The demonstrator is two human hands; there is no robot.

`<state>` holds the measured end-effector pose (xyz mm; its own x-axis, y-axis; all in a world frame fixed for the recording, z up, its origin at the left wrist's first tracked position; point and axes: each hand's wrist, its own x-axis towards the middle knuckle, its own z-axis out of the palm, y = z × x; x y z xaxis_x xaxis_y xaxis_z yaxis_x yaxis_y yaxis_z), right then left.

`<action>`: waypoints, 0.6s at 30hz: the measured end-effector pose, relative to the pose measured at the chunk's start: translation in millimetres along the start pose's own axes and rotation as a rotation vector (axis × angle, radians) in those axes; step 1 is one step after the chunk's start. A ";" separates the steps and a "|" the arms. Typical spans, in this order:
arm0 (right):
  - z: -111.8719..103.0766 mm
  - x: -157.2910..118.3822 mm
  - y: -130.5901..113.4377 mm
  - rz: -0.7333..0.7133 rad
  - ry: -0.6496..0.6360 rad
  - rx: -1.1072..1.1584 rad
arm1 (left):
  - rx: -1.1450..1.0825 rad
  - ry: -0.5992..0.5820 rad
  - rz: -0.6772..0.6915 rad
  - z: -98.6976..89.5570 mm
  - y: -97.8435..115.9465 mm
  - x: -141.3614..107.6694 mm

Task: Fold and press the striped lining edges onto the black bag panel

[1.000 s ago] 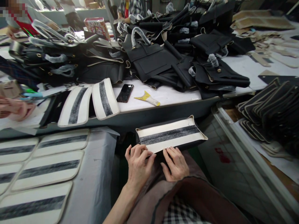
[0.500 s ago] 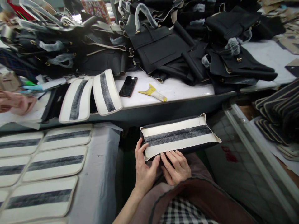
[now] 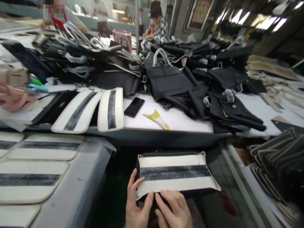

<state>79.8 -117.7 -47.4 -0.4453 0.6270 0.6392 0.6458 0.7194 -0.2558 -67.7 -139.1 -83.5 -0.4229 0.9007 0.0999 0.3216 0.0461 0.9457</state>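
Observation:
A black leather bag piece [image 3: 173,172] with a white panel and a dark grey strip down its middle lies across my lap, its corners pinched up. My left hand [image 3: 137,202] grips its near left corner, with fingers up the left side and the thumb along the near edge. My right hand [image 3: 174,207] presses its bent fingers along that near edge, beside the left thumb; the fingertips hold the rim. The undersides of both hands are hidden.
Flat white panels with dark strips [image 3: 35,179] lie on the left table. On the bench ahead are a phone [image 3: 134,107], a yellow-and-white scrap [image 3: 156,119] and a heap of black handbags [image 3: 169,83]. Stacked dark panels [image 3: 273,158] stand at right. People work in the background.
My view has tilted up, so the bench and bag piece sit lower in the picture and the background people show. Both hands stay on the bag piece's near edge and left corner.

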 end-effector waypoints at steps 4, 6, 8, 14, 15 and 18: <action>-10.4 62.9 49.5 0.005 -0.058 0.089 | 0.105 -0.014 0.149 -5.7 -3.6 10.3; -1.8 106.5 84.0 0.089 -0.180 0.022 | 0.252 -0.056 0.264 -14.2 -2.4 19.5; 16.8 149.7 120.1 0.200 -0.421 -0.167 | 0.460 -0.133 0.399 -23.3 4.2 31.9; 83.7 221.0 177.4 0.291 -0.621 -0.240 | 0.899 -0.522 0.628 -27.4 44.0 74.2; 88.9 222.5 178.9 0.288 -0.656 -0.228 | 0.923 -0.570 0.640 -23.6 48.9 79.6; 85.8 217.5 185.7 0.287 -0.742 -0.160 | 0.944 -0.689 0.699 -6.6 56.7 92.1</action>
<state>49.6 178.0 -18.0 -0.5082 0.8557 -0.0974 0.8530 0.4845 -0.1939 -94.0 -56.3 -18.6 0.4820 0.8756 0.0305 0.8618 -0.4801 0.1640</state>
